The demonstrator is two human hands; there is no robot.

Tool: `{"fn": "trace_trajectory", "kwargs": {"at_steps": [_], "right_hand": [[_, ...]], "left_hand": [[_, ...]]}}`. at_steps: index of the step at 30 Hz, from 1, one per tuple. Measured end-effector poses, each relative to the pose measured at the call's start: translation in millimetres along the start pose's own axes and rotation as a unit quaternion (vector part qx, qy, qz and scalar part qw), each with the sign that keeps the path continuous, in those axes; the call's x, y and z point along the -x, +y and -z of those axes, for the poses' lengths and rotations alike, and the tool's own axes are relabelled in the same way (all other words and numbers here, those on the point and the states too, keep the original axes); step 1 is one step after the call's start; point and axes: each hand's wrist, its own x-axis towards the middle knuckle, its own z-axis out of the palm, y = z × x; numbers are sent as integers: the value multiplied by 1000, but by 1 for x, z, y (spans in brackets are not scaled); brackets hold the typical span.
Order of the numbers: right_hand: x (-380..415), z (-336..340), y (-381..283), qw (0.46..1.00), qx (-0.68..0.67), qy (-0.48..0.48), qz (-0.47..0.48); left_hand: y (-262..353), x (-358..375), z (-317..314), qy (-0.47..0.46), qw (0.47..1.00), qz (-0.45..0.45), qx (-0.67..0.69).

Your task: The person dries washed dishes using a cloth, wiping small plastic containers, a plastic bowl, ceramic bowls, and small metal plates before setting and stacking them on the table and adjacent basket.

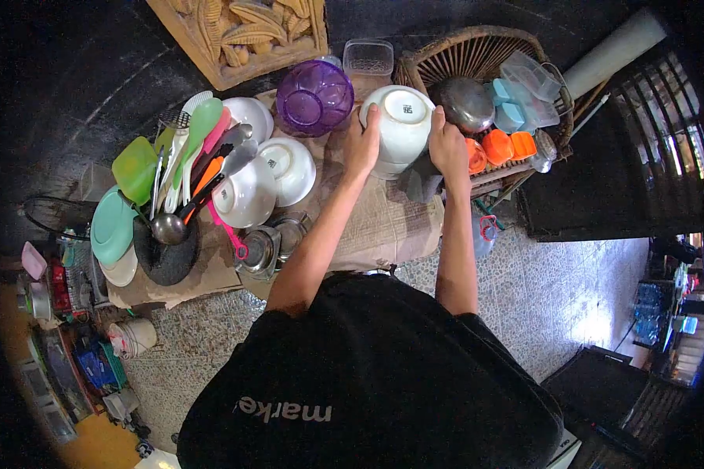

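Observation:
Both of my hands grip a large white bowl (403,129) from its two sides; it is upside down, with a dark mark on its base. My left hand (362,144) is closed on its left side, thumb up along the wall. On the opposite side my right hand (450,148) has the same hold. A dark grey object (421,181) shows below the bowl by my right wrist. Left of the bowl are a purple translucent bowl (314,98) and upturned white bowls (288,172).
Utensils fill a dark stone mortar (168,262) at the left, beside a turquoise plate (112,227). Metal pots (260,250) stand near the front edge of the cardboard-covered table (368,227). At the right, a wicker rack (477,39) holds a dark pot (463,104) and orange cups (497,146).

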Motion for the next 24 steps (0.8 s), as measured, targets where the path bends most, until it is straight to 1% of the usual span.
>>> {"fn": "trace_trajectory", "kwargs": {"at_steps": [3, 6, 8, 10, 11, 13, 15, 18, 22, 24], "right_hand": [[1, 4, -1, 1000, -11, -17, -16], [3, 6, -2, 999, -40, -14, -26], [2, 6, 2, 998, -52, -19, -24], [2, 10, 2, 997, -65, -22, -24], [2, 13, 3, 997, -65, -25, -40], [3, 19, 4, 996, -64, -27, -57], [2, 25, 6, 992, -91, -57, -69], [-2, 19, 21, 993, -99, -32, -58], [-1, 24, 41, 989, -130, -19, -67], [0, 31, 48, 991, -102, -71, -41]], "left_hand": [[-5, -2, 1, -1, 1000, 7, 0], [-14, -7, 2, -22, 999, -13, 33], [-18, -9, 3, -21, 999, 17, 37], [-14, -9, 7, -33, 998, 17, 59], [-12, -9, 8, -45, 996, 16, 80], [-6, -8, 10, -55, 995, 24, 76], [-4, -8, 11, -65, 995, 33, 73], [-9, -9, 9, -63, 995, 42, 60], [-18, -13, 17, -80, 990, 44, 110], [-22, -15, 22, -86, 986, 45, 135]]}}
